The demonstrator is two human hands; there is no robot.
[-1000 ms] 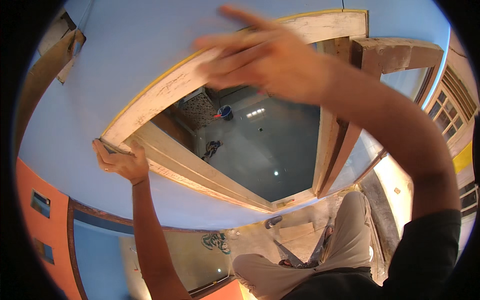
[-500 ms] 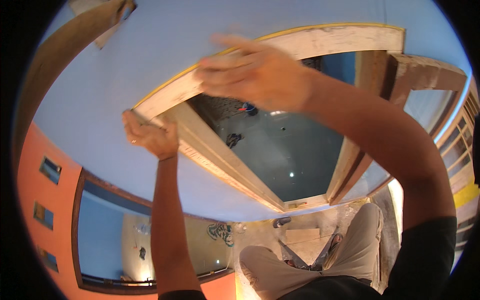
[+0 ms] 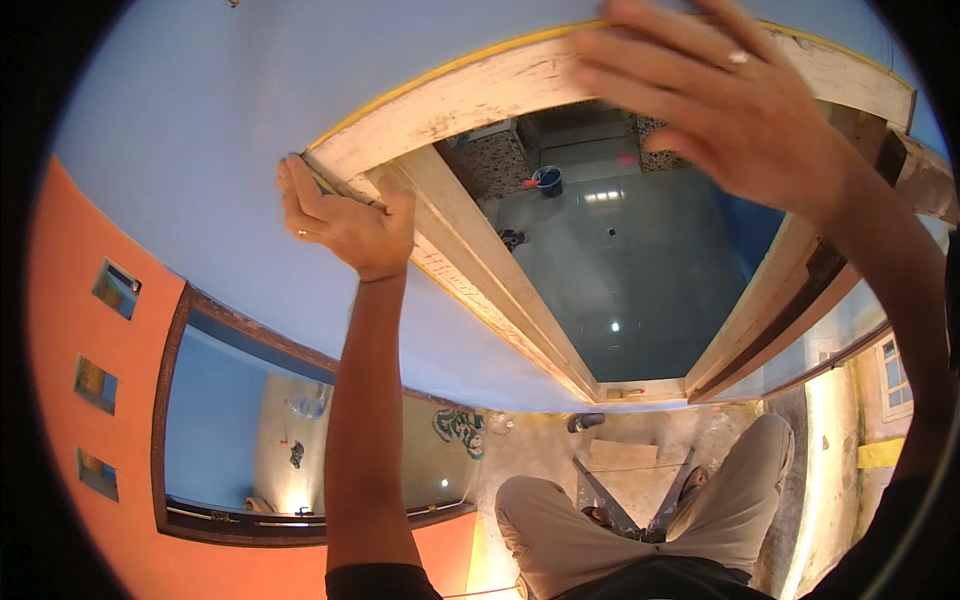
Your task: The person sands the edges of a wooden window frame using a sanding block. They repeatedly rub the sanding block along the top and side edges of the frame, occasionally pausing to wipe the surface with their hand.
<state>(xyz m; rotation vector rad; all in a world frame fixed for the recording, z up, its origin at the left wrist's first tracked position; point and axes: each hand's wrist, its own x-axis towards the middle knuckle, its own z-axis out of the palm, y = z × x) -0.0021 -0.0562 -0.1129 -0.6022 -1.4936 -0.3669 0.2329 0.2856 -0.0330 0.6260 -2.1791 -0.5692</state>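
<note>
My left hand (image 3: 345,218) is at the upper left corner of a pale wooden door frame (image 3: 480,92). Its fingers curl round the outer edge, and the thumb presses on the wood. A thin yellow strip (image 3: 420,82) follows the top edge of the frame, against the blue wall (image 3: 240,190). My right hand (image 3: 705,105) reaches across the top piece with spread fingers, slightly blurred. Nothing shows in its grasp; whether its fingertips touch the wood I cannot tell.
Through the doorway lie a grey tiled floor (image 3: 640,270) and a blue bucket (image 3: 547,181). A brown-framed window (image 3: 170,430) is set in the orange wall (image 3: 120,400) at left. Below, between my legs, stand dark metal supports (image 3: 605,500) near a board (image 3: 622,456).
My right hand has moved right along the top piece. My left hand stays at the corner as the view shifts. A long brown shape at the upper left has left the view.
</note>
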